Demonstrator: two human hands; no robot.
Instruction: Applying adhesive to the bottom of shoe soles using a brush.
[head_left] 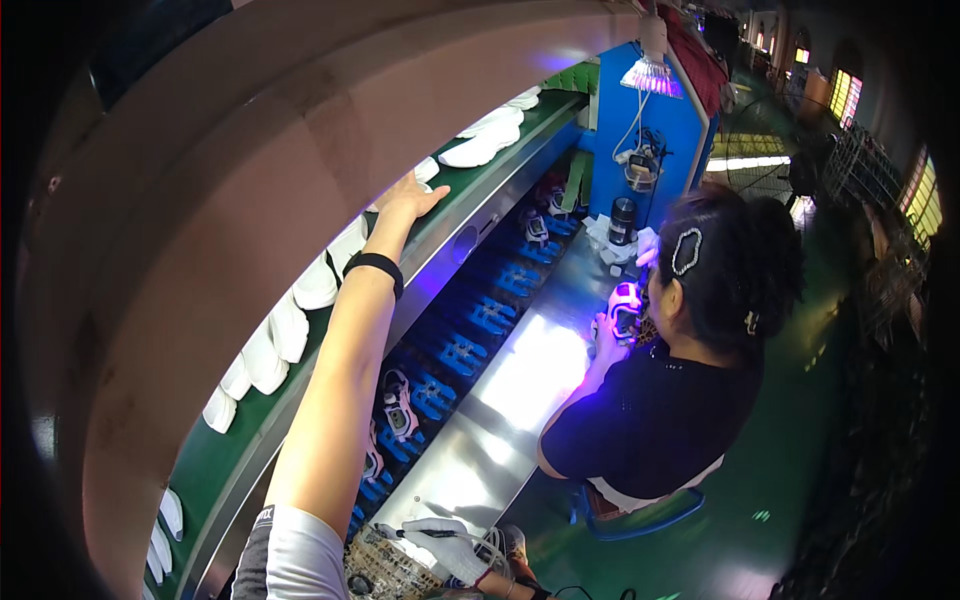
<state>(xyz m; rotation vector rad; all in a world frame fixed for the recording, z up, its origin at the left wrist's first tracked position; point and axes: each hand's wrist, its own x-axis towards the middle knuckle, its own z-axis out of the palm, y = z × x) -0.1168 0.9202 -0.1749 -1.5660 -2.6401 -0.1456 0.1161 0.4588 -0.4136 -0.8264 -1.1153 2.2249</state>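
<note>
My left hand (410, 197), with a black band on its wrist, reaches over the green conveyor belt (447, 207). The thumb stands out to the right, apart from the other fingers, which the brown beam partly hides. Close beside the fingers lies a white sole-shaped shoe piece (426, 170); I cannot tell whether they touch it. Several more white pieces (288, 328) lie in a row along the belt, nearer to me, and others (482, 146) lie farther on. My right hand is out of view.
The brown beam (240, 150) arches over the belt. Right of it, a lower rack (463, 353) carries shoe uppers (399, 405) beside a metal bench (470, 450). A seated co-worker (650, 420) holds a shoe upper (625, 308). Another person's gloved hand (450, 548) holds a pen-like tool.
</note>
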